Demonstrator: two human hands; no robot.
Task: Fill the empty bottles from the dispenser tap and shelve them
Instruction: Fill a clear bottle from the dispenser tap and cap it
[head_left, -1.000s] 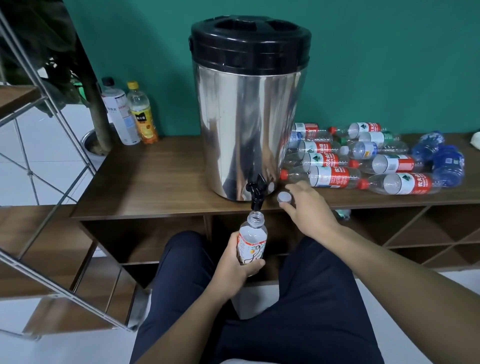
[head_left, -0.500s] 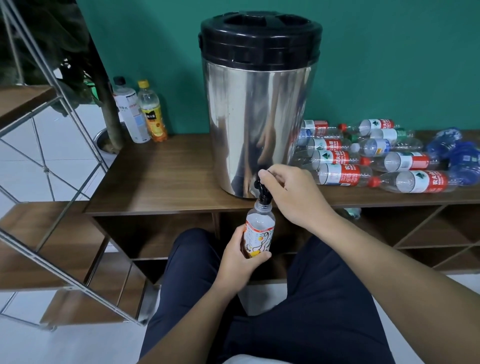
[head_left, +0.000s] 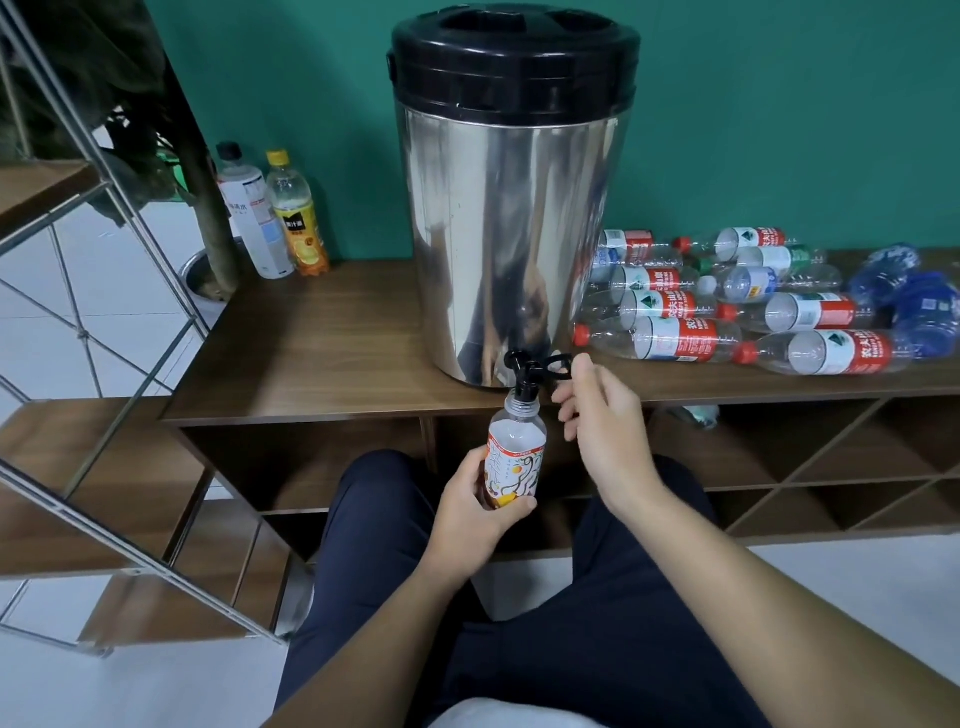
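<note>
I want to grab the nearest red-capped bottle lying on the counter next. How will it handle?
The nearest red-capped bottle looks clear and empty, so probably very light. It lies on its side on the counter, so a nudge may roll it. Its thin plastic likely dents under a firm grip.

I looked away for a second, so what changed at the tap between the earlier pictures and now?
The right hand left the white cap on the counter, closed over the tap lever, and now sits just beside it, fingers loosely curled. The lever now points right. The left hand held the bottle under the spout throughout; the dispenser and lying empty bottles stayed put.
</note>
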